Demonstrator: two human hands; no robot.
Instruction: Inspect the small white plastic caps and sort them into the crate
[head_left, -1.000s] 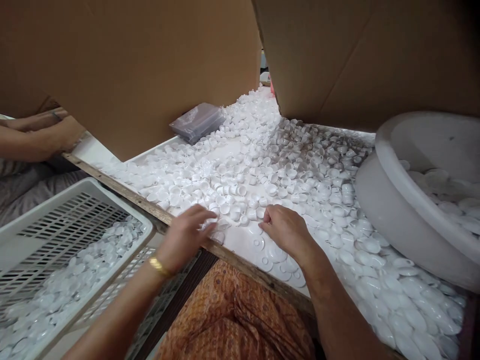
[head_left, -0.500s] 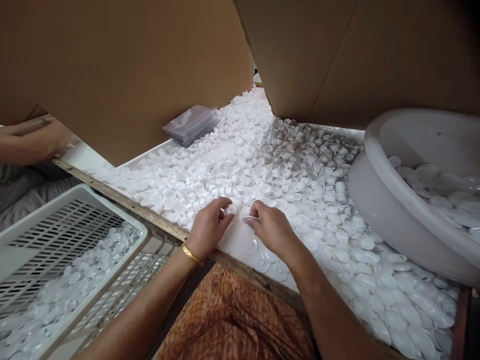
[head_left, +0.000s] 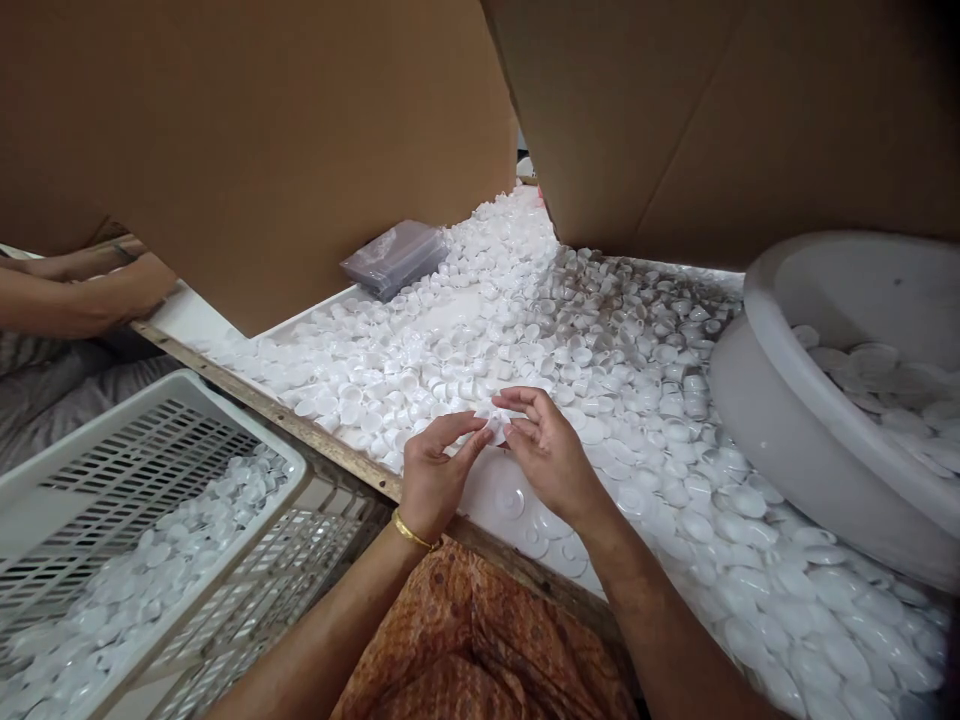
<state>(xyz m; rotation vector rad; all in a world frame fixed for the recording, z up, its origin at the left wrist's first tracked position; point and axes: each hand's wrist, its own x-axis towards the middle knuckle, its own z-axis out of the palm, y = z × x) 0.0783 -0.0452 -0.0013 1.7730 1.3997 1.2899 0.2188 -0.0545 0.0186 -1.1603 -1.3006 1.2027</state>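
A table top (head_left: 450, 310) is heaped with several tiny white plastic cups (head_left: 480, 350) at the back and small white saucers (head_left: 787, 590) toward the right front. My left hand (head_left: 433, 475), with a gold bangle at the wrist, and my right hand (head_left: 546, 452) meet just above the table's near edge. Their fingertips pinch a small white plastic piece (head_left: 492, 421) between them, raised slightly off the pile. Which hand bears it more I cannot tell.
A white slotted basket (head_left: 112, 470) with assembled white pieces sits at lower left. A big white basin (head_left: 840, 400) of saucers stands at right. Cardboard walls (head_left: 262, 140) rise behind, with a clear plastic bag (head_left: 394, 255) against them. Another person's arms (head_left: 82, 290) rest at far left.
My hands lifted from the pile and came together, now pinching a small white piece between the fingertips. The view shifted slightly.
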